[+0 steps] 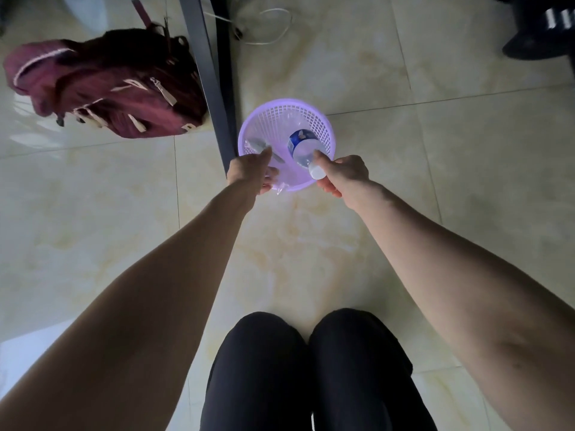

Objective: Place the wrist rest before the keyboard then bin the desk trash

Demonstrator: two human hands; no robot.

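A round purple mesh bin [314,118] stands on the floor beside a dark desk leg. My right hand [343,177] grips a clear plastic bottle [303,147] by its white-capped end, with the bottle's body pointing down into the bin. My left hand [249,174] is over the bin's near-left rim and pinches a clear plastic wrapper [259,144] that hangs inside the bin. A corner of clear plastic sticks out under that hand at the rim. The wrist rest and keyboard are out of view.
A dark desk leg [207,73] runs diagonally down to the bin's left side. A maroon backpack [105,85] lies on the tiled floor at the left. A white cable [273,26] loops on the floor behind. My knees [311,368] are at the bottom. A dark object sits top right.
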